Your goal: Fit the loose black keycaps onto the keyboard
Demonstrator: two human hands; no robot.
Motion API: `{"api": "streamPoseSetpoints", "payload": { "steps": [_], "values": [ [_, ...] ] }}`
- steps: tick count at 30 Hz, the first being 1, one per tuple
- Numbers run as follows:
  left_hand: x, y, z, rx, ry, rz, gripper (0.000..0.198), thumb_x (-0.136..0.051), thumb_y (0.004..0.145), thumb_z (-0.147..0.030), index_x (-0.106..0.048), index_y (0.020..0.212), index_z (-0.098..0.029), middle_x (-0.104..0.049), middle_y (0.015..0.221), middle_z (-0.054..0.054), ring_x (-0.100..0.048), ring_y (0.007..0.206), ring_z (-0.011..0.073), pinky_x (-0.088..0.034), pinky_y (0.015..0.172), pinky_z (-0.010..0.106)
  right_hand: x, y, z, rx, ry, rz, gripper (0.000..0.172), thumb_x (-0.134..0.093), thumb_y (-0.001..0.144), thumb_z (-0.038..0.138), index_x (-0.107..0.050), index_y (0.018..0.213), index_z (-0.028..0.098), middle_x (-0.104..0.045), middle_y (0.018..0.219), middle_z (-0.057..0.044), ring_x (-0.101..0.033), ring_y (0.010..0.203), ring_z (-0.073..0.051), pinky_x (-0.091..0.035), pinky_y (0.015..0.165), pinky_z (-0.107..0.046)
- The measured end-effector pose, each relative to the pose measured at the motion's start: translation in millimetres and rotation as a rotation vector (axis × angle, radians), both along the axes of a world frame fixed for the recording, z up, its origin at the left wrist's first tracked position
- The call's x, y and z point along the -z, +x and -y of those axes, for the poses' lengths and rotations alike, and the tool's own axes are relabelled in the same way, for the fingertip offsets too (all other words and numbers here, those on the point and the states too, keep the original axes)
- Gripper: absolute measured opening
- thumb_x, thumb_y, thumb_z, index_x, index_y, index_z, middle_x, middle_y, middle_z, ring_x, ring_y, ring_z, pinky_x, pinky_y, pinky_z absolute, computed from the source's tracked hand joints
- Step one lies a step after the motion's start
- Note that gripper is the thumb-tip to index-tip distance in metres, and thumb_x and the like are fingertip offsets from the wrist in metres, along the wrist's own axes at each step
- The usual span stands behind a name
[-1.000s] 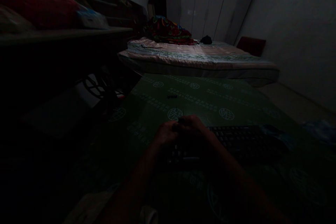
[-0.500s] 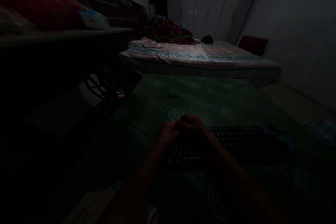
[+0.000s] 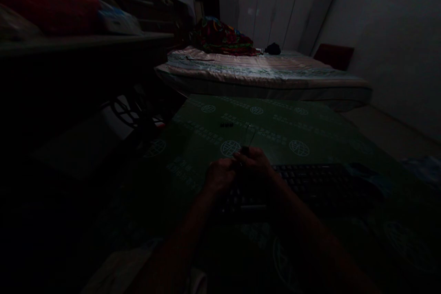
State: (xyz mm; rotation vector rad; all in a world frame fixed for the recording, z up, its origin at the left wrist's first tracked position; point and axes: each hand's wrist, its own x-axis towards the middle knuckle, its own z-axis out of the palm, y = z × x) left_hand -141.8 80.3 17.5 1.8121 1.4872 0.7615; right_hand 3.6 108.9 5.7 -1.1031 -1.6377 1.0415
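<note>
In dim light my two hands meet above the left part of a black keyboard (image 3: 310, 181). My right hand (image 3: 257, 163) is closed around the dark handle of a wire keycap puller (image 3: 245, 149), whose two thin wires point up and away from me. Pressed against it on the left, my left hand (image 3: 220, 175) has its fingers curled in; what they hold, if anything, is hidden. Several small dark keycaps (image 3: 226, 125) sit in a row on the green table (image 3: 193, 133), beyond my hands.
A dark object (image 3: 365, 181), perhaps a mouse, lies at the keyboard's right end. Beyond the table stands a bed (image 3: 275, 73) with a folded patterned blanket (image 3: 223, 39). A shelf (image 3: 151, 39) at left carries a red bag (image 3: 51, 4) and a tissue pack (image 3: 119, 20).
The puller's wires have tilted to the right and turned a little. My right hand has shifted slightly upward; my left hand stays nearly in place.
</note>
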Motion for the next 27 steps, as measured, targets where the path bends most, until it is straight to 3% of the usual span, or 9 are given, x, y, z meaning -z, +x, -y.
{"api": "streamPoseSetpoints", "payload": {
  "steps": [4, 10, 16, 22, 27],
  "values": [
    [1.3, -0.3, 0.1, -0.015, 0.022, 0.024, 0.020, -0.054, 0.066, -0.016, -0.071, 0.074, -0.023, -0.071, 0.074, 0.000, -0.063, 0.075, 0.0191, -0.045, 0.066, 0.025, -3.1, -3.4, 2.6, -0.006, -0.071, -0.114, 0.034, -0.058, 0.070, 0.047, -0.048, 0.056, 0.018, -0.042, 0.052, 0.005, -0.039, 0.048, -0.008, -0.030, 0.045, -0.020],
    [-3.0, -2.3, -1.5, -0.050, 0.050, 0.090, 0.011, -0.056, 0.066, -0.019, -0.067, 0.066, -0.023, -0.067, 0.072, 0.000, -0.061, 0.072, 0.0184, -0.044, 0.070, 0.026, -11.8, -2.2, 1.6, 0.133, -0.059, -0.246, 0.038, -0.063, 0.066, 0.052, -0.052, 0.056, 0.017, -0.042, 0.047, 0.006, -0.037, 0.043, -0.006, -0.028, 0.042, -0.019],
    [-15.9, -9.1, -2.4, -0.209, 0.041, 0.278, 0.004, -0.062, 0.065, -0.022, -0.065, 0.062, -0.021, -0.065, 0.068, 0.000, -0.060, 0.075, 0.0190, -0.043, 0.074, 0.028, -23.4, 6.5, 3.3, 0.234, -0.107, -0.234, 0.052, -0.050, 0.073, 0.065, -0.058, 0.058, 0.016, -0.044, 0.040, 0.004, -0.038, 0.037, -0.008, -0.027, 0.038, -0.020],
    [-22.4, -19.6, -2.5, -0.297, -0.159, 0.749, 0.023, -0.071, 0.061, -0.036, -0.064, 0.072, -0.017, -0.067, 0.067, 0.001, -0.063, 0.065, 0.0160, -0.048, 0.065, 0.027, -35.9, 5.2, 8.1, 0.191, 0.101, 0.057, 0.041, -0.051, 0.078, 0.052, -0.061, 0.063, 0.016, -0.056, 0.054, 0.000, -0.049, 0.050, -0.010, -0.036, 0.048, -0.020],
    [-28.7, -21.2, 3.2, -0.275, -0.262, 0.992, 0.030, -0.077, 0.052, -0.032, -0.060, 0.071, -0.017, -0.065, 0.064, 0.000, -0.064, 0.060, 0.0146, -0.049, 0.058, 0.025, -48.2, -6.6, 19.6, 0.006, 0.144, 0.031, 0.033, -0.050, 0.079, 0.039, -0.067, 0.095, 0.015, -0.060, 0.061, 0.001, -0.051, 0.051, -0.010, -0.039, 0.050, -0.020]
  ]
}}
